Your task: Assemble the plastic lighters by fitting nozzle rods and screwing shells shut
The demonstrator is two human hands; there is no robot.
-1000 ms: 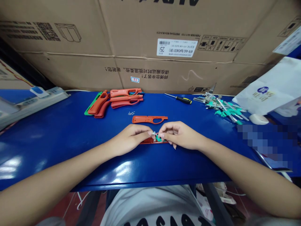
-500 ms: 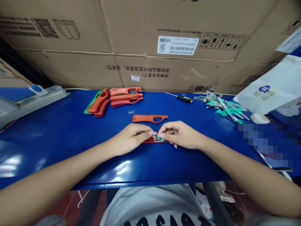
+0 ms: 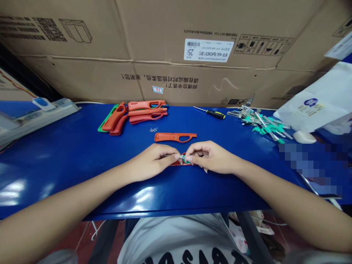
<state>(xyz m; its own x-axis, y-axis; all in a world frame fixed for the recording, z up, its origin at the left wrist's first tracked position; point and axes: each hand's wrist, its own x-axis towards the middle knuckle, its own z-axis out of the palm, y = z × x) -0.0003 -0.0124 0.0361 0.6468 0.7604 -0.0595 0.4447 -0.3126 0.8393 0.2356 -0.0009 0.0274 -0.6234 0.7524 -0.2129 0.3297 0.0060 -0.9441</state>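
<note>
My left hand [image 3: 158, 161] is closed, thumb and forefinger pinching a small whitish, partly clear part [image 3: 182, 157]. Against it, the fingertips of my right hand [image 3: 213, 157] grip a small green plastic piece [image 3: 187, 159]. Both parts are held right over a red-orange lighter casing half [image 3: 176, 164], which lies mostly hidden beneath my fingers. Just beyond my hands rests a second orange casing half [image 3: 166, 137], its hollow inside facing up and a loop opening at its right end. How the whitish and green parts join is too small to tell.
Stacked orange, red and green casings [image 3: 147, 106] lie at the back left, near a power strip [image 3: 57, 113]. A screwdriver [image 3: 216, 114] and a pile of green-and-metal lighter parts [image 3: 265, 123] sit at the back right, beside a white bag [image 3: 305, 102]. Cardboard [image 3: 159, 44] walls the back.
The green piece has shifted slightly between my fingertips and sits more in line with the whitish part. Both hands stay nearly in place.
</note>
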